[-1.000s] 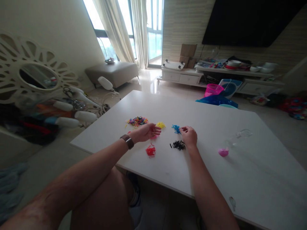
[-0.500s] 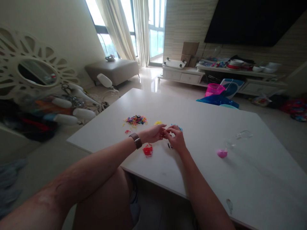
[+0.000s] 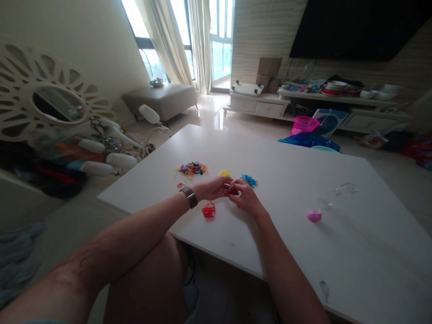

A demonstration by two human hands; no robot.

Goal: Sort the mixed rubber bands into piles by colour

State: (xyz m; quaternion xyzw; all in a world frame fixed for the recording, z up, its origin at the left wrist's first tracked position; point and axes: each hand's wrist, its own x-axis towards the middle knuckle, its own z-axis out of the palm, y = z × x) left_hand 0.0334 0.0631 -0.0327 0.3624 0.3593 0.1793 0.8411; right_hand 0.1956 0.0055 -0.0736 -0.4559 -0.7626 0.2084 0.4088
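Observation:
My left hand [image 3: 216,188] and my right hand [image 3: 245,196] meet fingertip to fingertip above the white table. Both are closed in a pinch, and whatever lies between the fingers is too small to make out. Around them lie heaps of small thin pieces that look like rubber bands. A red heap [image 3: 208,211] is in front of my left hand, with a yellow heap [image 3: 224,173] just behind it. The blue heap [image 3: 249,181] sits beyond my right hand. Further left is a mixed-colour heap [image 3: 193,168], near a few loose red pieces [image 3: 180,185].
A pink pouch-like thing [image 3: 314,216] and a clear plastic piece [image 3: 346,188] lie on the table's [image 3: 286,252] right part. Near its front edge is a small clear bag [image 3: 324,290]. Beyond the table stand a pink basket [image 3: 303,125] and a padded bench [image 3: 162,101].
My right hand has shifted slightly left and down, exposing more of the blue heap. Its fingers stay pinched against my left hand. The view has moved slightly.

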